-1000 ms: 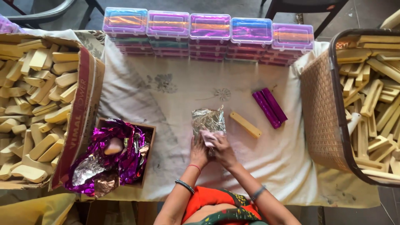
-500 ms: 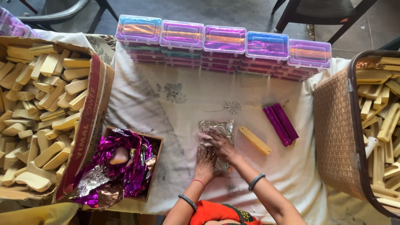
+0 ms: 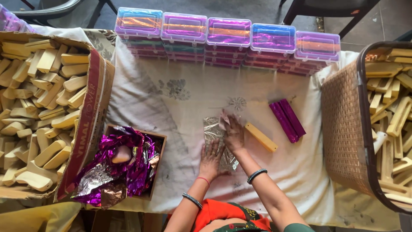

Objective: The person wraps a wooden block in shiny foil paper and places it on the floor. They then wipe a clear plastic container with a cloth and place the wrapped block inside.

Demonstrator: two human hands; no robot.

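A silver foil sheet (image 3: 213, 132) lies flat on the white cloth (image 3: 171, 107) in front of me. My left hand (image 3: 211, 160) presses flat on its near end, fingers spread. My right hand (image 3: 234, 132) lies palm down on its far right part, with a pale pink bit under the fingertips. A bare yellow wooden bar (image 3: 261, 137) lies just right of my right hand. Two purple-wrapped bars (image 3: 287, 120) rest further right.
A small box of purple and silver foil sheets (image 3: 124, 165) sits at the left. A cardboard box of pale wooden bars (image 3: 38, 107) stands far left, a woven basket (image 3: 343, 129) of bars far right. Stacked clear plastic boxes (image 3: 227, 38) line the far edge.
The foil was held bunched up in both hands; now it lies spread on the cloth with both palms pressed on it.
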